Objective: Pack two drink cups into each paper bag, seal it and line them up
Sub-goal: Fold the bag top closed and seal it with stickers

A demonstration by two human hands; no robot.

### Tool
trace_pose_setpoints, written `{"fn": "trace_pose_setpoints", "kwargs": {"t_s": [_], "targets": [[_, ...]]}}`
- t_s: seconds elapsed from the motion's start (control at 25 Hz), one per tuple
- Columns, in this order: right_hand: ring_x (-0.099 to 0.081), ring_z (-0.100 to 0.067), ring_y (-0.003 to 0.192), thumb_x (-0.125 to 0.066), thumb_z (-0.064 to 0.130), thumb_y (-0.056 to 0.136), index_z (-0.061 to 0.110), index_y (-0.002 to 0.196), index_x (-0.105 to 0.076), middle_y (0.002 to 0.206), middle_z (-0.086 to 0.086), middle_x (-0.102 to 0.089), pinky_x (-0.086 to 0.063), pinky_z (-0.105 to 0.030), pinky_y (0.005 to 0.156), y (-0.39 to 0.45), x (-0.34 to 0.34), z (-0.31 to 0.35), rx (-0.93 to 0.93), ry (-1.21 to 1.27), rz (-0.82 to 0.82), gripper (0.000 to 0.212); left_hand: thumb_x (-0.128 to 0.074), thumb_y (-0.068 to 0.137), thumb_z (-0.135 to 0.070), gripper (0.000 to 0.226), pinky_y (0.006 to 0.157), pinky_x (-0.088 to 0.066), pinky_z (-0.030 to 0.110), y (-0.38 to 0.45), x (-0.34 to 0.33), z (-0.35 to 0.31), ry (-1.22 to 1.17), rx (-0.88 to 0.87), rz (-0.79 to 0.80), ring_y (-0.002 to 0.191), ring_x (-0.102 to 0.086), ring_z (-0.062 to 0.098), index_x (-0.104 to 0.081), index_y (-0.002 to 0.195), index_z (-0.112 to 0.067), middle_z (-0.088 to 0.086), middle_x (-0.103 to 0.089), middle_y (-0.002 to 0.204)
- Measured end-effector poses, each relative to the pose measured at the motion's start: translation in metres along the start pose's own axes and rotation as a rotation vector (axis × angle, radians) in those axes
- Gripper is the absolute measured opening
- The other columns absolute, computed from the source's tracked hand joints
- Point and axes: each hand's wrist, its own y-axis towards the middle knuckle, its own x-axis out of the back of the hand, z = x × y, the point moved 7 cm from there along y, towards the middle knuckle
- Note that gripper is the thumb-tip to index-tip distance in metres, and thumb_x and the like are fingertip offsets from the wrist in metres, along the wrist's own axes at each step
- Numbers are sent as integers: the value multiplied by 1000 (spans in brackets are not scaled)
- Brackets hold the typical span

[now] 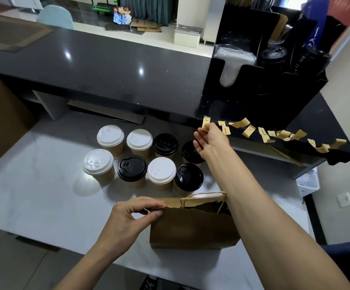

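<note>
Kraft paper bag (192, 227): upright at the table (44, 195) near edge, 6 o'clock, mouth long axis left-right.
Left hand (132, 216): fingers pinch the mouth's left end.
Right hand (208, 141): fingers pinch a tan sticker (205, 123) at 1 o'clock on the glossy black ledge (295, 122); bag lies toward 6 o'clock.
Cups (140, 158): eight ribbed-paper, domed lids, at 11 o'clock.

**Item counts on the work surface**

Eight lidded drink cups (142, 158): four with white lids (110, 135), four with black lids (132, 168). One brown paper bag (192, 229). Roughly a dozen paper sticker strips (264, 133) along the black counter edge; exact number indistinct. Two hands visible.
</note>
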Motion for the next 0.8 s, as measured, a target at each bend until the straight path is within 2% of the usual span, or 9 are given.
{"fn": "trace_pose_setpoints", "kwargs": {"t_s": [0.24,0.36,0.52,0.8], "targets": [[-71,-11,78,-61,16,89,12,90,-68,86,3,-73,-53,-27,69,-6,2,10,55,-69,-20,8,-77,86,-21,20,79,-53,20,-2,0,-3,-9,-7,-1,96,-70,15,-81,99,-36,-10,-77,102],[-72,-11,77,-63,19,86,16,84,-69,82,5,-75,-52,-28,67,-17,-3,12,105,-97,38,7,-77,86,-19,21,79,-54,22,-1,1,-4,-16,-12,-4,96,-70,16,-80,99,-36,-10,-77,102],[-71,-11,73,-66,24,84,18,88,-70,78,5,-75,-52,-27,67,-34,1,15,156,-157,132,8,-77,87,-15,25,79,-56,26,-4,0,-7,12,-26,-20,95,-70,14,-80,99,-37,-12,-76,103],[-68,-12,70,-64,15,86,17,84,-74,85,-2,-78,-48,-25,60,-78,58,32,439,-262,170,11,-75,88,-21,24,80,-55,29,-7,-1,-9,109,-53,-25,97,-68,13,-78,102,-40,-18,-74,103]]}}
